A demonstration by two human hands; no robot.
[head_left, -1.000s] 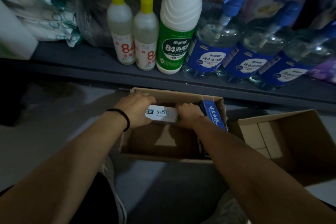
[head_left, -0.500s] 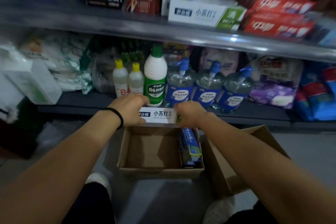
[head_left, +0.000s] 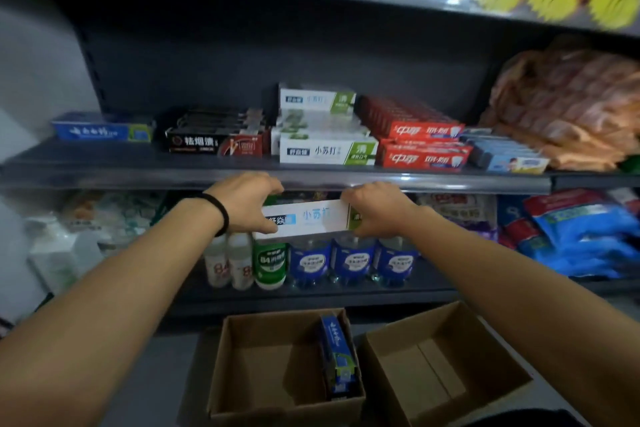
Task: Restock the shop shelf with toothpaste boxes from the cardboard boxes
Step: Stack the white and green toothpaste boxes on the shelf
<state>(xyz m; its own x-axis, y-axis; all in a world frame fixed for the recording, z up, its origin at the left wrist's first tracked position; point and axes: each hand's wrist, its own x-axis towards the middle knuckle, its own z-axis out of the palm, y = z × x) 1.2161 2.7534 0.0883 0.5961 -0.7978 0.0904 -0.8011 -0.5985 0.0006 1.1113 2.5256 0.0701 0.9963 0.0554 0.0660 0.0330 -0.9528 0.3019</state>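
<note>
I hold a white toothpaste box [head_left: 308, 218] with a green end level in front of me, just below the front edge of the toothpaste shelf [head_left: 138, 172]. My left hand [head_left: 247, 201] grips its left end and my right hand [head_left: 375, 208] grips its right end. On the shelf above, matching white and green boxes [head_left: 325, 149] are stacked between black boxes [head_left: 211, 140] and red boxes [head_left: 426, 146]. On the floor, the left cardboard box [head_left: 242, 388] holds one upright blue toothpaste box [head_left: 337, 354].
A second open cardboard box [head_left: 485, 350] stands to the right on the floor. The lower shelf carries disinfectant bottles [head_left: 270, 260] and blue-labelled bottles [head_left: 353, 260]. Blue packets [head_left: 581, 239] lie at the right, orange bags [head_left: 568, 107] on the toothpaste shelf.
Both hands have lifted the white box out of the cardboard box, up past the lower shelf to just under the toothpaste shelf's edge. My view has tilted upward.
</note>
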